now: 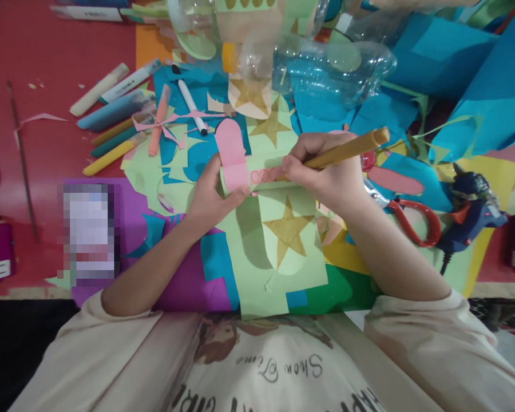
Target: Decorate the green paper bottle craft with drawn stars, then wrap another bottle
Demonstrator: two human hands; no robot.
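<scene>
Right here, the left fingers [239, 196] are pinching a pale green strip [264, 162] next to star-marked paper [289, 233], while the right fingers [301, 171] are gripping a brown marker [347, 150] beside red loops [254, 177].

1. Pink tab [230, 140], centre of frame: matt, smooth paper.
2. Light green strip [264, 162], beside it: paper, matt face.
3. Ochre marker [343, 153], right of centre: apparently plastic, smooth, slight sheen.
4. Star [288, 229], lower centre: flat, matt finish on matt paper.
5. Bottle [300, 63], upper centre: transparent plastic, highly glossy; orange cap [228, 57] of opaque plastic.
6. Blue sheets [450, 51], upper right: smooth, matt paper.
7. Scissors [434, 232], right: shiny metal blades, smooth plastic handles.
8. Tabletop [43, 149], left: smooth, dull finish; material undetermined.
9. Shirt [124, 349], bottom edge: soft, matt cloth, printed front.
</scene>
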